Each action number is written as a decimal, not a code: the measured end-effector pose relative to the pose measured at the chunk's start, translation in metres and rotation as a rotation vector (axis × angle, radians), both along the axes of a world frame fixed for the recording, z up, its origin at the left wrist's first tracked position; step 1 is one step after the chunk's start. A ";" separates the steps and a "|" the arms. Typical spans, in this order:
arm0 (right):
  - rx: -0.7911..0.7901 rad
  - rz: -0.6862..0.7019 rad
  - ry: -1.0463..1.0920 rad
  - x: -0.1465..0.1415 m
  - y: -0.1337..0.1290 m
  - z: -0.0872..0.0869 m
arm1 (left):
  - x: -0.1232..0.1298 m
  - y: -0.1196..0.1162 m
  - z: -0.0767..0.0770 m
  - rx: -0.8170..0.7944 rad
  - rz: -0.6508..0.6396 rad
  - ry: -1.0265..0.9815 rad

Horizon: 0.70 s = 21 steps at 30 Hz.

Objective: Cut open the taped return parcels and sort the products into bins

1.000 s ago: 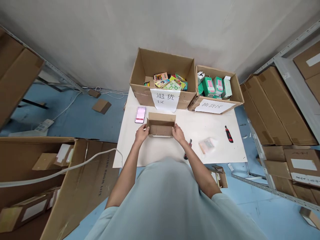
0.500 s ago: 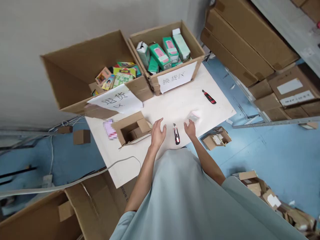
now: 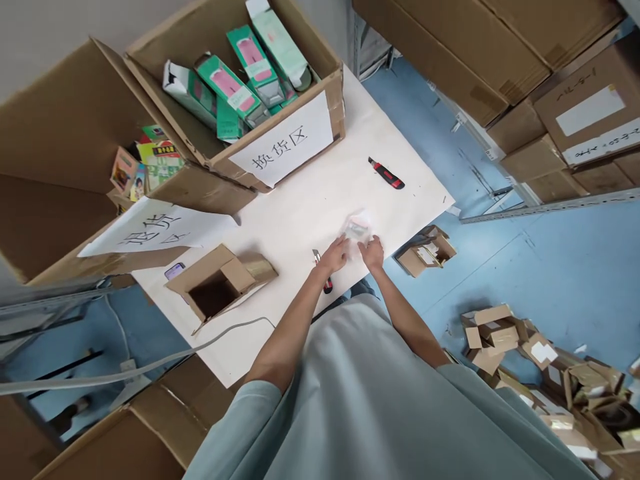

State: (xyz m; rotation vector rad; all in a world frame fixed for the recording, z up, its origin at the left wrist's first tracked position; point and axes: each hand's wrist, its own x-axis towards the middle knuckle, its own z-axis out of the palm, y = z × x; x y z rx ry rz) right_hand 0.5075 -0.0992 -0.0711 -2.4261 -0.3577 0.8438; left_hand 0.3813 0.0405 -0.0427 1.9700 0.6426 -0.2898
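Note:
A small clear plastic bag lies on the white tabletop, with something pale and reddish inside that I cannot make out. My left hand has its fingers bent onto the bag's near left edge. At the near right edge, my right hand is closed with thumb and fingers on the plastic. Partly hidden under my left wrist is a red and black utility knife. Another utility knife rests farther back, beyond the bag.
An opened small carton stands at the left, beside a phone. Behind are two large labelled boxes, one with green cartons, one with colourful packs. A cable crosses the near left corner. Discarded cartons litter the floor.
My left hand has moved right, over the utility knife, to the plastic bag. My right hand stays at the bag. The camera view has shifted, bringing the boxes closer.

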 end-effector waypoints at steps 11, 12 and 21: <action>0.116 0.252 0.005 0.041 0.050 0.022 | -0.015 -0.032 -0.009 -0.163 0.419 0.115; 0.112 0.279 -0.016 0.043 0.053 0.025 | -0.014 -0.033 -0.008 -0.205 0.476 0.112; 0.189 0.508 -0.135 0.015 0.067 0.069 | -0.009 -0.025 0.015 -0.342 0.745 -0.096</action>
